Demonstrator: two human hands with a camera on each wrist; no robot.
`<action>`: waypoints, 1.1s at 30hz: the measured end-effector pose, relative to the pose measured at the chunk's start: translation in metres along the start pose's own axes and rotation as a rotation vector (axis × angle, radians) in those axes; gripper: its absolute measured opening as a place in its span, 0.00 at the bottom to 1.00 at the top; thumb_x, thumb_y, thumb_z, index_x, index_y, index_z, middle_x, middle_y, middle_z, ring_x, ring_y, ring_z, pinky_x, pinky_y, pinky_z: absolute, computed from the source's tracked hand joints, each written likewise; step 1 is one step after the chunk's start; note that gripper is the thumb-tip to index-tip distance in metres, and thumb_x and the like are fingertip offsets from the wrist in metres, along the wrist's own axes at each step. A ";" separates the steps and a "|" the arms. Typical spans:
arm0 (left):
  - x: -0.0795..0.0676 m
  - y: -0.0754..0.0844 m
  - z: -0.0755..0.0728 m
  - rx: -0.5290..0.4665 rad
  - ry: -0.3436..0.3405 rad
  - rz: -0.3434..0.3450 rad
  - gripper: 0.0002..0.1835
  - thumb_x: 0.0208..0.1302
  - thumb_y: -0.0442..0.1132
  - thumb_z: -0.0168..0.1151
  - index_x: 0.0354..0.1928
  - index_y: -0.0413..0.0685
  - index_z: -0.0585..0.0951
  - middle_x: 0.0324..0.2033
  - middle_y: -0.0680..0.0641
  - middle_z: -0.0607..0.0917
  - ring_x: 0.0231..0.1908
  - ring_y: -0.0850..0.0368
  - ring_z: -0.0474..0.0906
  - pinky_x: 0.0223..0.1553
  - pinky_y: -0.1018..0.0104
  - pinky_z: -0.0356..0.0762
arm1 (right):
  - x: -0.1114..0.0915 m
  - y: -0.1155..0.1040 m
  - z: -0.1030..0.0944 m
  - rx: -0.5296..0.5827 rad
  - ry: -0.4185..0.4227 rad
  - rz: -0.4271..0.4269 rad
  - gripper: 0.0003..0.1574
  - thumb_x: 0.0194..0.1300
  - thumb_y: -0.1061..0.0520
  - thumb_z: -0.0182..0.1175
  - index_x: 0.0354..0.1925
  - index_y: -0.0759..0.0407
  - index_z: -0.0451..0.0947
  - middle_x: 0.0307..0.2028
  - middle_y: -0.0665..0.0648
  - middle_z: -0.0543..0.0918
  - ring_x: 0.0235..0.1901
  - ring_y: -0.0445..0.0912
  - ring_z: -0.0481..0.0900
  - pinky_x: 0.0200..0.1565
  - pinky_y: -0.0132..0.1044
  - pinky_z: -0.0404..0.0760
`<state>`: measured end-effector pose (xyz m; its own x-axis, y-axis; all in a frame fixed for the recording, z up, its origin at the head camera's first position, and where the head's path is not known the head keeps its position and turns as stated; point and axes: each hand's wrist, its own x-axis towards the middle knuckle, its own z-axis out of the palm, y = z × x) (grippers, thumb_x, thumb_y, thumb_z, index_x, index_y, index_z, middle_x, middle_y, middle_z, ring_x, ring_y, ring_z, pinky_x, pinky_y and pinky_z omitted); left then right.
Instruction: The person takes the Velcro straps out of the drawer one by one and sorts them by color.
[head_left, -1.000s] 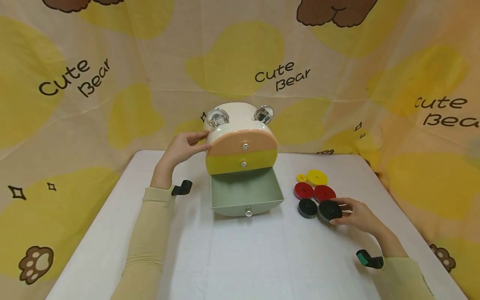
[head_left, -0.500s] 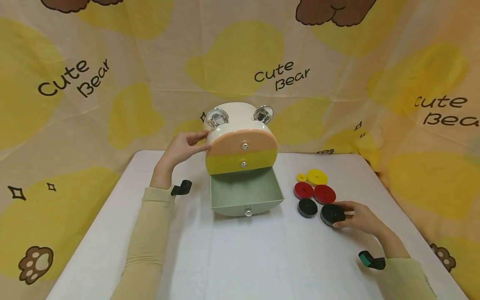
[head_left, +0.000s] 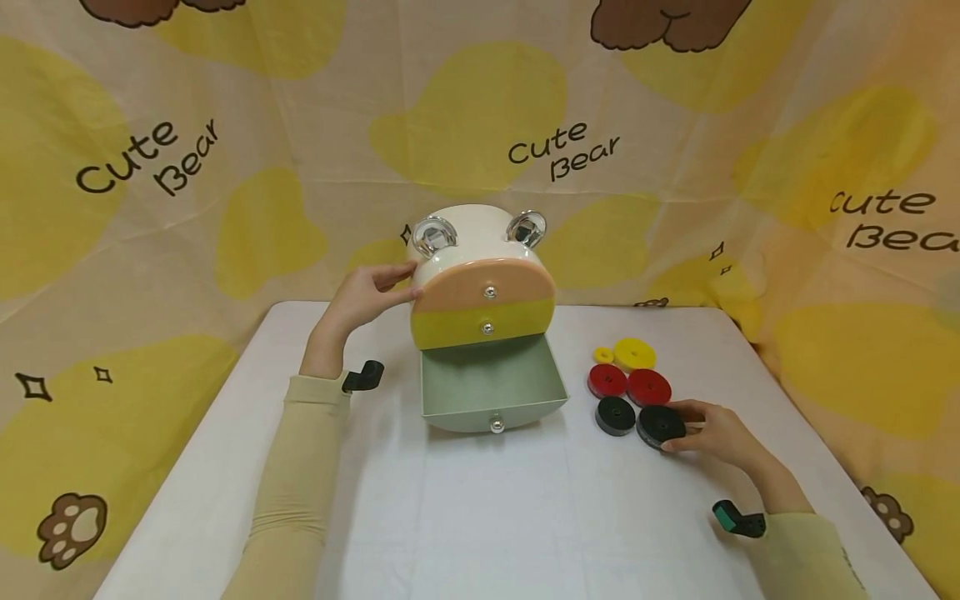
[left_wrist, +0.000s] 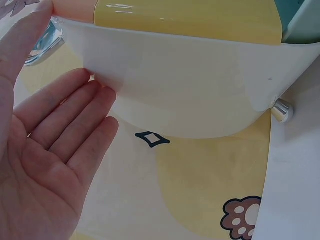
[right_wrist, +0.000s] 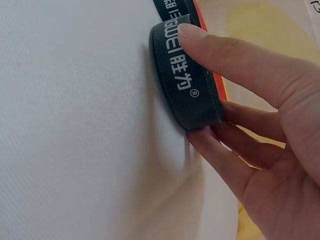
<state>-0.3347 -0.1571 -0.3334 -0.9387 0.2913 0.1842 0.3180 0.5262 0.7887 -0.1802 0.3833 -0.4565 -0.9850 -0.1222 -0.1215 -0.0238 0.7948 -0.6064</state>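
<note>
At the middle of the table stands a small drawer cabinet [head_left: 480, 237] with silver ears, its green bottom drawer [head_left: 487, 377] pulled out. Straight fingers of my left hand [head_left: 363, 296] touch the cabinet's left side; in the left wrist view that palm [left_wrist: 50, 170] faces the white side wall [left_wrist: 170, 85]. My right hand [head_left: 720, 435] grips the larger black tape roll [head_left: 660, 425], thumb on its near rim and fingers behind. White lettering shows on this fabric roll [right_wrist: 187, 75] in the right wrist view. A smaller black tape roll [head_left: 615, 416] lies just left of it.
Behind the black rolls lie two red rolls [head_left: 648, 387] and two yellow ones, a large yellow roll [head_left: 634, 354] and a tiny yellow roll [head_left: 603, 356]. A patterned cloth [head_left: 675, 150] hangs around the white table [head_left: 487, 517].
My right hand shifted the larger black roll slightly right and toward me, then back left beside the smaller black one. The left hand and the cabinet have stayed put.
</note>
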 end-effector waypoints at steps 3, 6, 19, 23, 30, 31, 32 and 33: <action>0.000 0.000 0.000 0.002 0.000 0.006 0.37 0.48 0.62 0.70 0.62 0.59 0.75 0.61 0.52 0.76 0.62 0.51 0.72 0.61 0.54 0.71 | 0.000 -0.001 0.002 0.019 0.010 0.009 0.50 0.46 0.41 0.74 0.60 0.65 0.70 0.57 0.69 0.75 0.53 0.63 0.76 0.52 0.55 0.78; 0.000 0.000 0.000 0.007 0.004 0.007 0.37 0.48 0.62 0.70 0.61 0.59 0.76 0.61 0.53 0.76 0.61 0.51 0.72 0.61 0.54 0.71 | 0.000 -0.002 0.004 0.029 0.019 0.012 0.50 0.46 0.41 0.74 0.60 0.65 0.70 0.56 0.69 0.75 0.53 0.62 0.76 0.52 0.54 0.79; -0.002 0.002 0.001 0.007 0.013 0.011 0.36 0.49 0.61 0.70 0.61 0.59 0.76 0.61 0.52 0.77 0.61 0.51 0.72 0.61 0.52 0.71 | 0.002 0.002 0.006 0.008 0.038 -0.001 0.49 0.45 0.41 0.75 0.59 0.64 0.71 0.55 0.68 0.76 0.50 0.60 0.77 0.52 0.54 0.79; -0.001 0.002 0.001 0.004 0.000 0.007 0.35 0.51 0.58 0.70 0.62 0.57 0.75 0.61 0.51 0.76 0.62 0.51 0.72 0.62 0.54 0.70 | 0.002 0.002 0.005 0.025 0.015 0.012 0.49 0.46 0.41 0.74 0.60 0.64 0.70 0.56 0.68 0.76 0.52 0.61 0.76 0.52 0.54 0.79; -0.001 0.003 0.000 -0.007 -0.014 -0.002 0.35 0.52 0.57 0.70 0.62 0.56 0.75 0.62 0.51 0.75 0.63 0.50 0.71 0.63 0.53 0.69 | -0.002 0.001 -0.002 0.043 0.042 -0.041 0.44 0.50 0.42 0.72 0.59 0.63 0.71 0.55 0.67 0.77 0.52 0.60 0.78 0.50 0.50 0.80; -0.001 0.003 0.000 -0.008 -0.015 -0.003 0.35 0.52 0.57 0.70 0.62 0.56 0.75 0.62 0.51 0.75 0.63 0.49 0.71 0.63 0.53 0.69 | -0.002 0.001 -0.004 0.042 0.055 -0.053 0.43 0.51 0.42 0.71 0.59 0.63 0.71 0.55 0.66 0.78 0.51 0.60 0.78 0.50 0.48 0.81; -0.001 0.004 0.000 -0.008 -0.015 -0.003 0.35 0.52 0.57 0.69 0.62 0.57 0.75 0.62 0.51 0.75 0.63 0.49 0.71 0.63 0.53 0.69 | -0.003 0.000 -0.005 0.040 0.067 -0.062 0.42 0.53 0.42 0.70 0.59 0.63 0.71 0.55 0.66 0.78 0.51 0.59 0.79 0.49 0.45 0.82; -0.001 0.004 0.000 -0.008 -0.014 -0.003 0.35 0.52 0.57 0.69 0.62 0.57 0.75 0.62 0.51 0.75 0.63 0.49 0.71 0.63 0.53 0.69 | -0.003 -0.001 -0.006 0.038 0.078 -0.065 0.41 0.53 0.42 0.69 0.59 0.62 0.71 0.55 0.65 0.78 0.52 0.59 0.79 0.48 0.42 0.82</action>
<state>-0.3322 -0.1554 -0.3306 -0.9376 0.3013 0.1733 0.3140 0.5203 0.7941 -0.1784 0.3863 -0.4507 -0.9919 -0.1250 -0.0205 -0.0830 0.7635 -0.6405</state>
